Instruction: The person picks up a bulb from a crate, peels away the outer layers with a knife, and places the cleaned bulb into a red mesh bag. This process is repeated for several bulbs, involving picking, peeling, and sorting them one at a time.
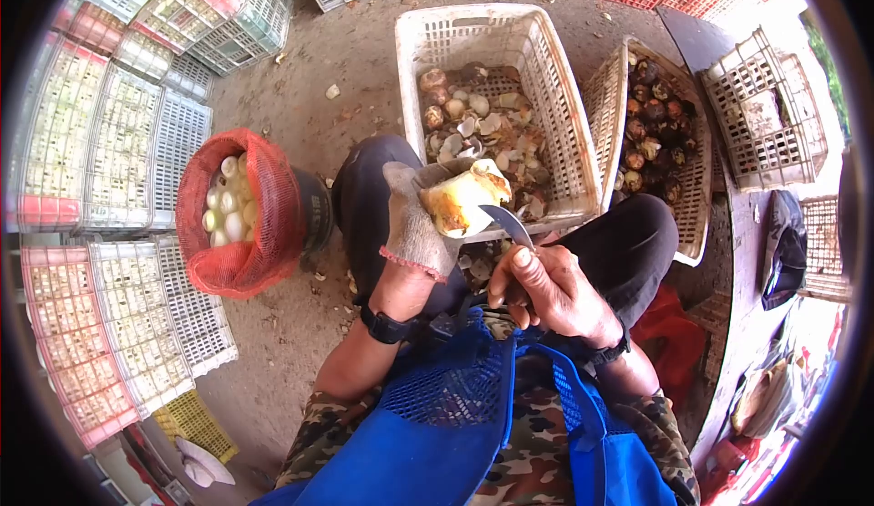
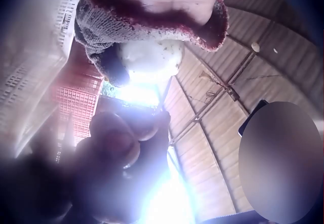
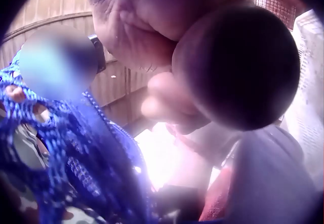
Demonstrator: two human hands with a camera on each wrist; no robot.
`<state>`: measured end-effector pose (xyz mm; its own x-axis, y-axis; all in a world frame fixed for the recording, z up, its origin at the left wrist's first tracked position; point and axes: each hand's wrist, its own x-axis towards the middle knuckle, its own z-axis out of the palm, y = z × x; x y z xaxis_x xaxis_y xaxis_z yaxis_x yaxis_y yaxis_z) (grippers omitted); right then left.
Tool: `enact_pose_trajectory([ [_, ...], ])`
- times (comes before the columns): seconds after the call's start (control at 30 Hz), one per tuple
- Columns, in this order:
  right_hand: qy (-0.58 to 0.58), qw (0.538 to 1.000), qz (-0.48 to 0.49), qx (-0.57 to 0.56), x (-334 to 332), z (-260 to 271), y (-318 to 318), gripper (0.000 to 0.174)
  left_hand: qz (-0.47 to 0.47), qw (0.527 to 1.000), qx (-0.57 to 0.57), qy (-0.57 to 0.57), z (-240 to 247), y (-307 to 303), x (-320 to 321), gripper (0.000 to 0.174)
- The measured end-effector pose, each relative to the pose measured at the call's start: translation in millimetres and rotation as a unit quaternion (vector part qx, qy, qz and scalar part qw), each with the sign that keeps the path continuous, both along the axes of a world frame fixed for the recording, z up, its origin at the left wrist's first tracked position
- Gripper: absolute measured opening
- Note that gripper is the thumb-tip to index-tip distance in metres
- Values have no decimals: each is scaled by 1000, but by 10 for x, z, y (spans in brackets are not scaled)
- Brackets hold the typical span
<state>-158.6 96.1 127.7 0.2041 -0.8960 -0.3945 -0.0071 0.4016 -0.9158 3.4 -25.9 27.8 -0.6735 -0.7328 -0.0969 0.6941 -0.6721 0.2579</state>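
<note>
In the head view the gloved left hand (image 1: 417,224) grips a pale, partly peeled root or bulb (image 1: 460,198) with brown patches. The bare right hand (image 1: 560,289) has its fingers curled round the handle of a curved knife (image 1: 510,224), whose blade touches the bulb's right side. In the left wrist view the glove (image 2: 119,29) holds the whitish bulb (image 2: 152,59), and the right hand (image 2: 114,143) is dark below it. The right wrist view shows the right hand (image 3: 147,27) close up, with a dark round shape (image 3: 238,67) in front.
A white crate (image 1: 569,114) with peelings stands beyond the knees. Right of it a crate (image 1: 701,224) holds dark unpeeled bulbs. At left, a red mesh bag (image 1: 196,196) holds pale peeled ones, beside stacked crates (image 1: 127,132).
</note>
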Motion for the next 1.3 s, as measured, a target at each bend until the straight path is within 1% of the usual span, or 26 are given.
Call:
enact_pose_trajectory([
  [0.03,4,1000,-1,-1,2,-12,1,58,-8,1000,5,15,-5,5,5,94],
  [0.1,13,1000,-3,-3,5,-41,-7,58,-9,1000,-14,6,-32,14,4,91],
  [0.23,-47,998,-18,47,35,-17,17,58,-11,1000,-13,-27,-3,20,15,90],
  [0.33,-78,993,-7,92,38,0,5,58,-32,997,-61,-44,59,12,13,90],
  [0.4,-110,988,7,105,7,-40,-6,58,-6,985,-95,-145,78,69,-5,90],
  [0.43,-93,991,12,93,0,-47,-13,58,7,974,-112,-195,96,92,-19,90],
  [0.5,-59,996,20,70,-9,-58,-23,57,13,972,-83,-221,212,77,-68,97],
  [0.53,-23,998,21,52,1,-68,-24,57,17,970,-68,-234,245,79,-89,101],
  [0.6,48,998,21,15,44,-87,-24,57,36,960,-105,-258,230,113,-124,102],
  [0.63,131,991,33,-22,45,-27,-53,44,46,954,-124,-269,225,119,-138,103],
  [0.7,262,952,4,-156,99,-123,-14,31,57,950,-137,-275,219,117,-152,104],
  [0.73,324,920,-12,-220,135,-190,18,25,62,948,-144,-278,215,123,-156,104],
  [0.77,378,886,-30,-267,172,-243,33,15,68,942,-155,-288,213,134,-164,105],
  [0.87,344,899,-24,-268,108,-182,45,14,81,936,-168,-298,210,138,-174,105],
  [0.9,315,914,-30,-254,51,-106,37,15,80,942,-158,-286,217,128,-164,103],
  [0.93,340,919,-20,-200,-10,25,38,23,80,947,-148,-274,226,122,-152,102],
  [1.0,299,941,-50,-153,-164,45,51,33,76,954,-130,-260,258,118,-135,101],
  [1.03,266,955,-82,-102,-200,109,38,39,71,957,-121,-252,268,123,-130,100],
  [1.07,226,961,-145,-67,-161,170,2,35,72,948,-144,-276,271,130,-131,98],
  [1.1,253,940,-160,-162,-134,144,-53,36,71,937,-167,-300,272,138,-139,96],
  [1.13,278,910,-173,-254,-113,96,-109,38,69,924,-190,-323,273,155,-149,94],
  [1.2,389,844,-118,-350,-86,24,-215,46,62,936,-163,-307,294,199,-164,82],
  [1.23,358,861,-126,-339,-13,15,-234,50,60,941,-149,-299,302,214,-167,77],
  [1.27,366,849,-138,-355,32,-39,-245,48,78,938,-163,-296,294,231,-177,69],
  [1.3,355,857,-145,-343,65,-62,-226,45,95,935,-176,-294,275,253,-191,61],
])
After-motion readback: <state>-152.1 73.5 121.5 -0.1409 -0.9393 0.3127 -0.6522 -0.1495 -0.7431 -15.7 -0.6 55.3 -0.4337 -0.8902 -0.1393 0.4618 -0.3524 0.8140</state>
